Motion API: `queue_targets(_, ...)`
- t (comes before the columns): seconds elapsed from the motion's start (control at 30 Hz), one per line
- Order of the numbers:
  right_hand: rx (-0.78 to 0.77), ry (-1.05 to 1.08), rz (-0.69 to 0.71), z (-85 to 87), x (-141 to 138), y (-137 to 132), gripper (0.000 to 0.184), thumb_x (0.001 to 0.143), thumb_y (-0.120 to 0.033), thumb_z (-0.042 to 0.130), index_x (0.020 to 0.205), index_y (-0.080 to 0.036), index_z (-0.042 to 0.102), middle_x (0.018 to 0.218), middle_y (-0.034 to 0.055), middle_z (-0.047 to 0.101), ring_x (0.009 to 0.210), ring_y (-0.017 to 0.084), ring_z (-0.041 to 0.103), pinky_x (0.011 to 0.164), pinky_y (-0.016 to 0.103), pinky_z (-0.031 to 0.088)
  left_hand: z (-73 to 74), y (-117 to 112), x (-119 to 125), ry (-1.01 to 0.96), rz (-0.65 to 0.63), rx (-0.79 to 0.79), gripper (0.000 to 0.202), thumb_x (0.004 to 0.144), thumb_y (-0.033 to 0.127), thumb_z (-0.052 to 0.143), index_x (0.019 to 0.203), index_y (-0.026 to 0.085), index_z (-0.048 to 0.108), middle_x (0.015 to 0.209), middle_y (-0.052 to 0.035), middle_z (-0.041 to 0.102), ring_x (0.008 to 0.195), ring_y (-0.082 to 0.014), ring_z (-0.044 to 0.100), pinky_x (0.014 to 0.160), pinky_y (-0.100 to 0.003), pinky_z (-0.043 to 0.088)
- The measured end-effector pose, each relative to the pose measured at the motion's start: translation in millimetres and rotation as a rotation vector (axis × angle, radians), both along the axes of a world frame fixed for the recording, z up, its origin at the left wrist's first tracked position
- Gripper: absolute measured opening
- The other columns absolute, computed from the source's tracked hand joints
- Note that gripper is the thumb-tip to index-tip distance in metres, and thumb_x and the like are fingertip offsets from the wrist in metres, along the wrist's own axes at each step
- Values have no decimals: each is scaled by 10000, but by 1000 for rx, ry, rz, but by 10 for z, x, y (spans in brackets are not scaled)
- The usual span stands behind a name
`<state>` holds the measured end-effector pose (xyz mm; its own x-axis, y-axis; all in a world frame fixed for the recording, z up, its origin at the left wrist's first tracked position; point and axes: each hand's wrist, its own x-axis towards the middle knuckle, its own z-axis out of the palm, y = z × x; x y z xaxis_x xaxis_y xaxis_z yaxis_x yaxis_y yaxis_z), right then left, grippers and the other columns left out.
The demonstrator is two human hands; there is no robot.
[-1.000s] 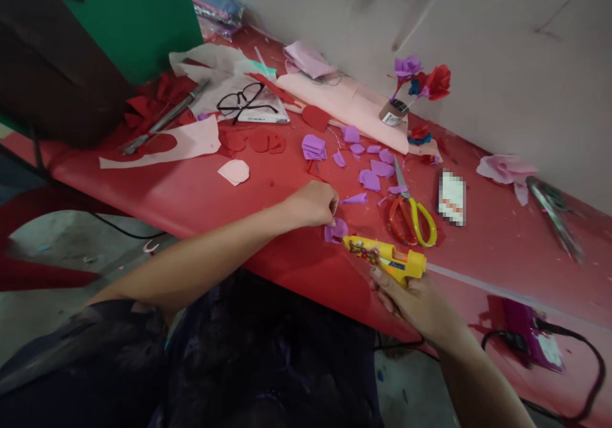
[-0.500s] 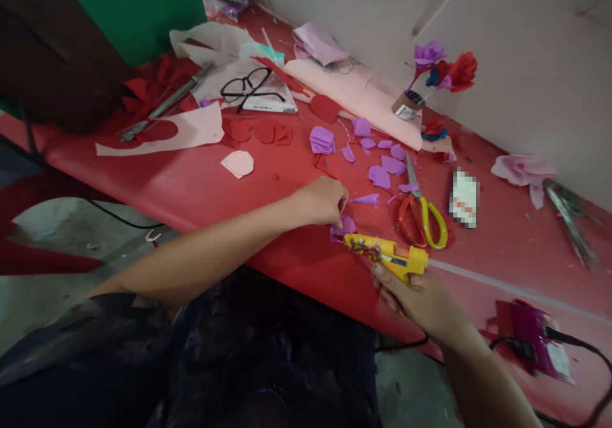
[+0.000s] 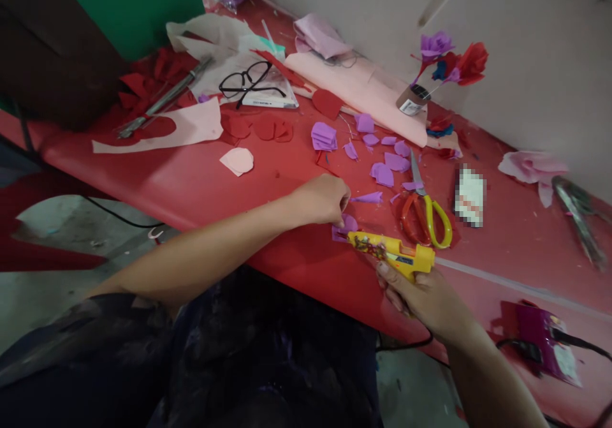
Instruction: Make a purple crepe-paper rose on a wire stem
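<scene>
My left hand (image 3: 321, 199) is closed in a pinch on a purple paper petal (image 3: 346, 226) lying on the red table (image 3: 201, 179). My right hand (image 3: 425, 297) grips a yellow glue gun (image 3: 392, 253), its nozzle pointing left and touching the petal's edge. Several more purple petals (image 3: 382, 173) lie scattered just beyond my left hand, with a small stack of purple petals (image 3: 324, 136) further back.
Red-and-yellow scissors (image 3: 423, 210) lie right of the petals. Black glasses (image 3: 248, 81) rest on papers at the back. Paper flowers (image 3: 452, 64) stand in a tape roll by the wall. Pink sheets (image 3: 363, 99), red cut-outs (image 3: 258, 127), and a purple plug adapter (image 3: 540, 339) lie around.
The view shifted slightly. My hands hold their places; the glue gun nozzle stays at the purple petal, which my left hand keeps pinched.
</scene>
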<state>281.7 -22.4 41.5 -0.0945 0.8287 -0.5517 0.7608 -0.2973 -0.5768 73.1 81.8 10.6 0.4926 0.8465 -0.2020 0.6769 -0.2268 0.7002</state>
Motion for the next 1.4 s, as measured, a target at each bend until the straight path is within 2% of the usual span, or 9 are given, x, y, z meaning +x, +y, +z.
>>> queue_targets(0.23,-42,31,-21,-12,53,-9,541,770,-717,467,538,-230,502,372,-28,481,343,115,446,378,245,328,1,9,-5,29,-9,0,123,578,175,768,655,152,675,638,-36,635,660,-177,580,592,-271,354)
queue_targets(0.43,-38,1,-23,-16,87,-9,553,780,-713,472,551,-211,517,378,-21,503,357,111,472,397,233,358,19,20,-19,87,-73,10,163,623,225,720,765,151,692,720,-44,675,686,-168,589,583,-257,359)
queue_targets(0.67,-70,-39,-53,-14,194,-30,608,753,-765,448,529,-206,527,383,-5,518,369,116,495,395,232,369,37,11,-25,107,-85,26,173,631,231,721,781,149,691,738,-44,685,691,-158,592,581,-251,356)
queue_targets(0.83,-48,-70,-14,-1,245,-27,623,767,-763,426,509,-208,536,384,5,532,377,117,504,419,238,391,-7,19,-26,103,-90,43,177,626,248,731,767,148,692,735,-47,686,690,-159,594,576,-250,355)
queue_targets(1.03,-28,-72,11,13,154,-15,643,775,-751,424,430,-212,484,373,5,509,369,110,487,417,237,393,-26,24,-22,106,-96,61,157,628,249,718,749,154,691,724,-37,684,679,-150,590,562,-245,348)
queue_targets(1.4,-25,-98,96,23,62,32,635,801,-716,433,409,-218,487,384,5,521,405,117,510,484,244,434,12,13,-19,115,-92,50,169,632,243,719,770,148,706,746,-51,695,700,-166,602,587,-253,370)
